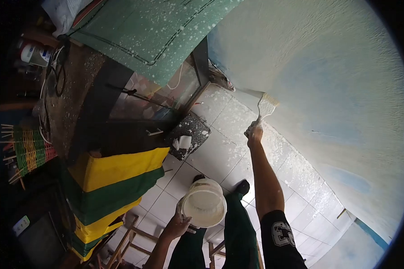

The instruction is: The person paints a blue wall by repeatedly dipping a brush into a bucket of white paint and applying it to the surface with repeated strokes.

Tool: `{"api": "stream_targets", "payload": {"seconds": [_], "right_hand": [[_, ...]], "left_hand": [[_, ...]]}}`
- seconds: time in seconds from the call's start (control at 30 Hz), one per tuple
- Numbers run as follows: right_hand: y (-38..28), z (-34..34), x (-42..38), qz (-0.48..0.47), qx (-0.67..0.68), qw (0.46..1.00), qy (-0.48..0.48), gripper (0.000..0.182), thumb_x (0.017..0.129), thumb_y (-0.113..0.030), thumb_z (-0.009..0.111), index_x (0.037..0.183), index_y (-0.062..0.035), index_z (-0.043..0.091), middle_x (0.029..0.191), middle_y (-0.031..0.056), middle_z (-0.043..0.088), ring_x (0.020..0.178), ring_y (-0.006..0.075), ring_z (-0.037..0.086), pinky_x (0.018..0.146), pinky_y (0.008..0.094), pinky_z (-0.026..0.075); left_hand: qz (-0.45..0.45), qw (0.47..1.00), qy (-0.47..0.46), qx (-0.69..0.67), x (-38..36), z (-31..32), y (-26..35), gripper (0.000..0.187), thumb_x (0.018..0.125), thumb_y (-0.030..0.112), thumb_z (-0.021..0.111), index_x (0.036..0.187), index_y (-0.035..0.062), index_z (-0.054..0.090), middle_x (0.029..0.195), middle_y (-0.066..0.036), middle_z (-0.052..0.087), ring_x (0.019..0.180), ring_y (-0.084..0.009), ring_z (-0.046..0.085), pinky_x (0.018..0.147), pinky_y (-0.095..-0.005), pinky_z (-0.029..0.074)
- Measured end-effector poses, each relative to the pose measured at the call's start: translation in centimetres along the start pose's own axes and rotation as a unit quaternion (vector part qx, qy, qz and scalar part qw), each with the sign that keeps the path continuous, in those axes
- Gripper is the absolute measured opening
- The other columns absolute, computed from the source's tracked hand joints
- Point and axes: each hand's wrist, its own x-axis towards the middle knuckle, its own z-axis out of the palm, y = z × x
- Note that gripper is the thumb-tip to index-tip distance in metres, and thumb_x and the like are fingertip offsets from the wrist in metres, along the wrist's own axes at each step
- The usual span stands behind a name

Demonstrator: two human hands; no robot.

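My right hand (254,131) is closed round the handle of a wide paintbrush (266,106), arm stretched forward. The brush is coated in white paint, and its bristles are right at the wall (318,85), which is pale with bluish patches showing through. Lower down, my left hand (178,224) grips the side of a white plastic bucket (204,207) in front of my legs. Whitish paint lies inside the bucket, which is tilted so that its opening faces me.
White tiles (213,150) below are splattered with paint along the wall. A speckled dark box (189,134) stands on them. To the left are a yellow and green cloth (125,179), a paint-spotted green board (143,33) and a woven basket (33,150). Wooden chair parts (132,237) are near my legs.
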Motion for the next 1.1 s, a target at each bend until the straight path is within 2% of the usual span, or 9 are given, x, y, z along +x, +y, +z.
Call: {"api": "stream_targets", "payload": {"seconds": [0.13, 0.2, 0.3, 0.4, 0.47, 0.63, 0.73, 0.9, 1.1], "right_hand": [[0.3, -1.4, 1.0, 0.057, -0.099, 0.993, 0.031, 0.032, 0.088, -0.044, 0.043, 0.072, -0.0160, 0.042, 0.053, -0.0034, 0.034, 0.043, 0.0106, 0.036, 0.046, 0.0303, 0.039], [-1.3, -0.9, -0.1, 0.071, -0.080, 0.994, -0.005, 0.031, 0.089, -0.042, 0.043, 0.075, -0.0148, 0.043, 0.054, -0.0029, 0.035, 0.043, 0.0112, 0.036, 0.048, 0.0312, 0.041], [-5.4, 1.6, -3.3, 0.064, -0.030, 0.997, -0.038, 0.030, 0.091, -0.039, 0.042, 0.076, -0.0130, 0.043, 0.055, -0.0040, 0.035, 0.043, 0.0102, 0.033, 0.048, 0.0276, 0.040], [-13.2, 5.4, -8.7, 0.011, 0.032, 0.983, -0.183, 0.027, 0.093, -0.032, 0.039, 0.075, -0.0115, 0.042, 0.056, -0.0053, 0.035, 0.043, 0.0078, 0.032, 0.048, 0.0240, 0.038], [-18.3, 8.1, -12.1, 0.054, 0.047, 0.986, -0.153, 0.023, 0.093, -0.023, 0.037, 0.074, -0.0117, 0.042, 0.054, -0.0068, 0.035, 0.044, 0.0047, 0.033, 0.046, 0.0215, 0.035], [-27.0, 9.6, -21.0, 0.058, 0.103, 0.948, -0.295, 0.024, 0.094, -0.022, 0.035, 0.073, -0.0122, 0.040, 0.052, -0.0091, 0.033, 0.042, 0.0029, 0.031, 0.043, 0.0183, 0.032], [-30.5, 9.8, -27.4, 0.026, 0.096, 0.961, -0.259, 0.023, 0.093, -0.022, 0.035, 0.075, -0.0107, 0.042, 0.053, -0.0079, 0.030, 0.042, 0.0036, 0.028, 0.041, 0.0182, 0.028], [-34.5, 5.9, -35.5, 0.003, 0.137, 0.948, -0.288, 0.025, 0.093, -0.024, 0.036, 0.074, -0.0090, 0.043, 0.050, -0.0079, 0.031, 0.035, 0.0022, 0.023, 0.030, 0.0152, 0.021], [-32.2, -5.3, -41.1, 0.035, 0.037, 0.971, -0.233, 0.025, 0.088, -0.031, 0.045, 0.079, -0.0091, 0.050, 0.054, -0.0027, 0.042, 0.042, 0.0098, 0.037, 0.039, 0.0233, 0.030]], "left_hand": [[-0.007, 1.000, 0.022, 0.007, -0.7, 1.3, 1.6, 0.066, 0.085, -0.003, 0.039, 0.133, 0.0138, -0.004, 0.123, -0.021, 0.034, 0.087, -0.0260, 0.060, 0.058, -0.0315, 0.058], [0.003, 1.000, 0.022, -0.003, -1.1, 2.0, 2.1, 0.066, 0.085, -0.003, 0.039, 0.133, 0.0136, -0.003, 0.123, -0.021, 0.034, 0.088, -0.0265, 0.060, 0.057, -0.0322, 0.058], [0.025, 1.000, 0.012, 0.010, -1.7, 2.1, -0.1, 0.066, 0.085, -0.003, 0.039, 0.133, 0.0136, -0.004, 0.123, -0.021, 0.034, 0.088, -0.0275, 0.060, 0.057, -0.0334, 0.058], [0.042, 0.998, -0.016, 0.031, -2.3, 1.8, -1.2, 0.067, 0.086, -0.001, 0.040, 0.132, 0.0172, -0.005, 0.124, -0.021, 0.033, 0.084, -0.0286, 0.061, 0.057, -0.0352, 0.058], [0.026, 0.999, -0.024, 0.010, -3.8, 3.3, 1.1, 0.070, 0.086, 0.003, 0.041, 0.132, 0.0243, -0.007, 0.124, -0.022, 0.032, 0.076, -0.0299, 0.062, 0.055, -0.0374, 0.058], [0.034, 0.999, -0.021, 0.008, -5.6, 3.9, 2.0, 0.069, 0.086, -0.002, 0.040, 0.133, 0.0189, -0.007, 0.123, -0.022, 0.034, 0.078, -0.0269, 0.062, 0.056, -0.0349, 0.058], [0.028, 1.000, -0.004, 0.011, -7.4, 4.4, 3.6, 0.068, 0.086, -0.004, 0.038, 0.133, 0.0167, -0.006, 0.121, -0.023, 0.036, 0.077, -0.0251, 0.062, 0.057, -0.0331, 0.058], [0.046, 0.998, 0.012, 0.030, -9.4, 5.1, 4.2, 0.067, 0.088, -0.001, 0.036, 0.133, 0.0213, -0.009, 0.110, -0.024, 0.045, 0.070, -0.0231, 0.063, 0.054, -0.0323, 0.056], [0.061, 0.998, 0.026, 0.012, -13.1, 8.2, 4.3, 0.062, 0.089, 0.003, 0.034, 0.131, 0.0257, -0.007, 0.099, -0.024, 0.052, 0.063, -0.0247, 0.063, 0.051, -0.0351, 0.055]]}}
